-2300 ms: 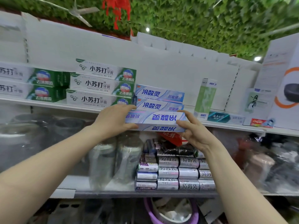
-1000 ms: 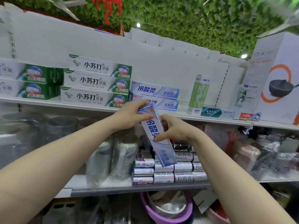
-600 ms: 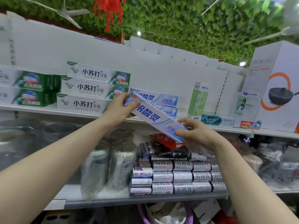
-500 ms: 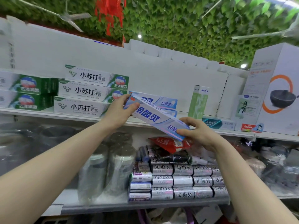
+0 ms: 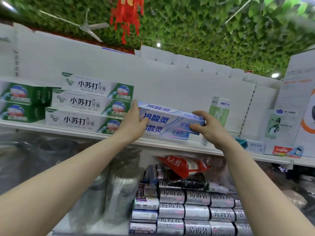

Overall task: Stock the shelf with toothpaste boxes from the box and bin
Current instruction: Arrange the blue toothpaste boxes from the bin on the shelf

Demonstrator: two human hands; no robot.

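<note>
1. My left hand (image 5: 134, 124) lies flat with its fingers straight, pressed against the left end of the long blue-and-white cardboard toothpaste box (image 5: 172, 118). The thumb points up beside the end flap.
2. My right hand (image 5: 210, 129) is curled round the box's right end and pinches it, thumb on top and fingers underneath.
3. The box is level, lengthwise along the white shelf board (image 5: 71, 132), against the stack of matching blue boxes (image 5: 167, 132). I cannot tell whether its weight rests on them yet.
4. I judge this to be the placing step, with one box going onto the stack. The next move calls for sliding it back flush and squaring its ends with the box beneath. Then the right fingers should loosen without dragging it forward.
5. The carton is a slim rectangular prism of glossy printed card with crisp edges, and it is probably light. Such smooth faces likely slip on each other, so a careless nudge could skew the stack.
6. Just left of my left hand sit three stacked green-and-white toothpaste cartons (image 5: 81, 120), the same shape, stepped slightly.
7. To the right stands an upright pale green carton (image 5: 219, 114). On the shelf below lie silvery foil-wrapped rolls (image 5: 172, 210) in rows. The supply box and bin are out of view.
</note>
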